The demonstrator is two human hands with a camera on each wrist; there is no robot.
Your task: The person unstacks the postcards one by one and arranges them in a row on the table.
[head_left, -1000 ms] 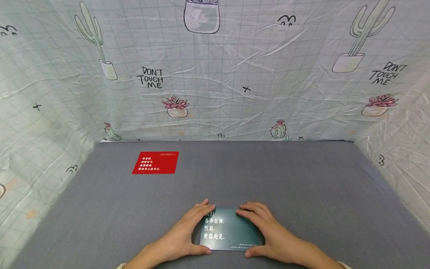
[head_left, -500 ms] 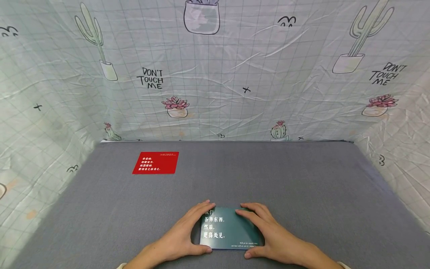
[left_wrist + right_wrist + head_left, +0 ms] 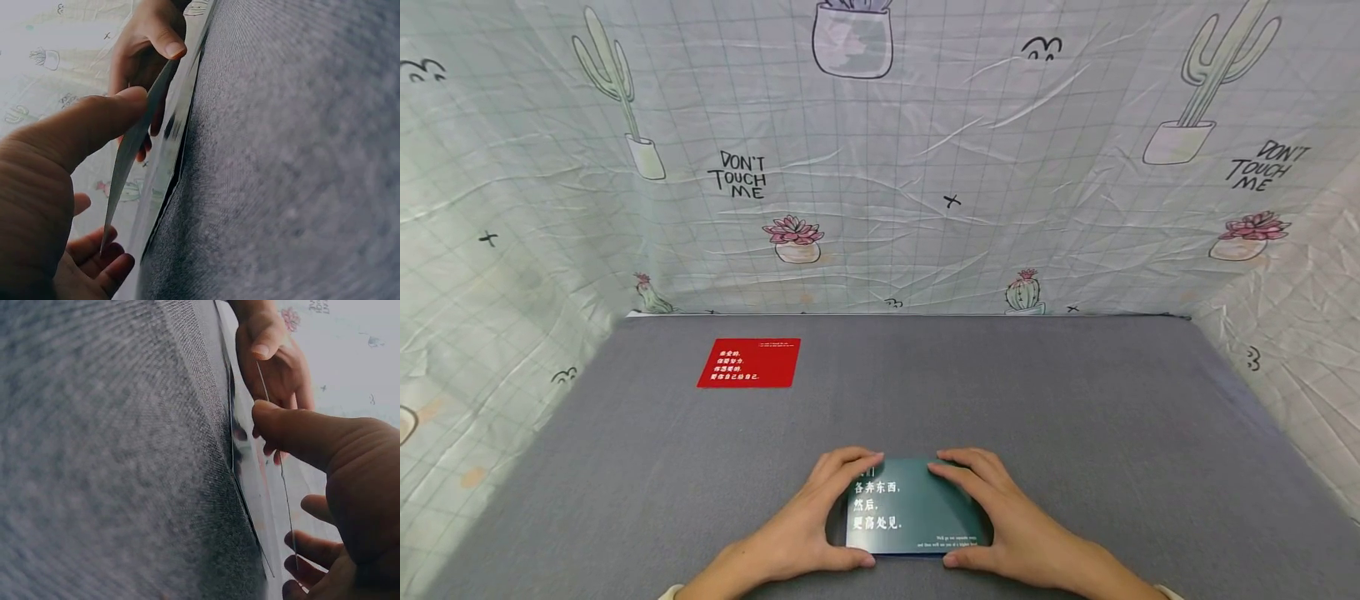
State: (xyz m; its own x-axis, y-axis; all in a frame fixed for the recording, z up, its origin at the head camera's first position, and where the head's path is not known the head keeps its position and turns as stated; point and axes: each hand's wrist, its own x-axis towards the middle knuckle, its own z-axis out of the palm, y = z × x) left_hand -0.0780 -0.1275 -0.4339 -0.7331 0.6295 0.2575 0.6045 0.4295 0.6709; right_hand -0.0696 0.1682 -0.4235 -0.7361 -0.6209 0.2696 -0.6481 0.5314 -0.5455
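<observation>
Long axis left-right, the teal card (image 3: pixel 925 505) reads right-side up.

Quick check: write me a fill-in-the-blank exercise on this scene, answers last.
At the near edge of the green card, the left hand and right hand each place only the ____.
The red card lies beyond the green card and to its ____.
Lettering on the backdrop reads "DON'T ____ ME".
Missing words: thumb; left; TOUCH.

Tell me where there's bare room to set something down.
The grey cloth is bare right of the red card, back to the printed backdrop, and outside the left hand and right hand. It's crowded at the near middle, where both hands hold the green card.
</observation>
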